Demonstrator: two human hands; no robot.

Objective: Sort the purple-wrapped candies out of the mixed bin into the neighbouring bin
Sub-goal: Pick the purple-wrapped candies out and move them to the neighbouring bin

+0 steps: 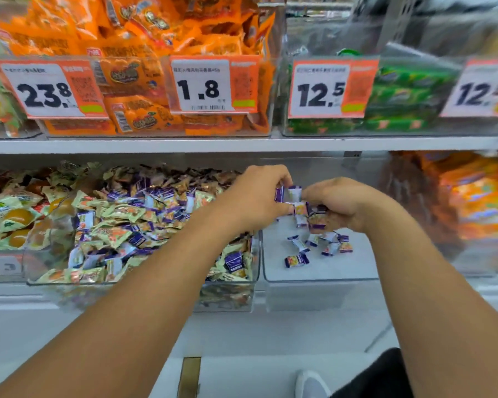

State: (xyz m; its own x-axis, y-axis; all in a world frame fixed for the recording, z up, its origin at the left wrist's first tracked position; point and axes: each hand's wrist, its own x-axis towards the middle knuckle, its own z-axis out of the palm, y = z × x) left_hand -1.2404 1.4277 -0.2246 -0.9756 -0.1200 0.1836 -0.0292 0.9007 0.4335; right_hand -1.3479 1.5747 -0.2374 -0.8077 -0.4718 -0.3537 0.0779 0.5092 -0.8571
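The mixed bin (255, 262) on the lower shelf is heaped with cream-and-orange candies and purple-wrapped candies (161, 196). To its right stands the neighbouring clear bin (319, 278), with several purple-wrapped candies (316, 247) lying on its white floor. My left hand (256, 196) hovers over the divide between the bins and pinches purple candies (288, 193) between thumb and fingers. My right hand (339, 205) is over the neighbouring bin, fingers curled round a bunch of purple candies (314, 216). The two hands nearly touch.
Clear bins of orange snack packs (144, 38) and green packs (406, 96) fill the upper shelf behind price tags (204, 84). Yellow-green candies (9, 214) lie left of the mixed bin, orange packs (477, 193) at far right. A grey shoe (311, 383) shows on the floor.
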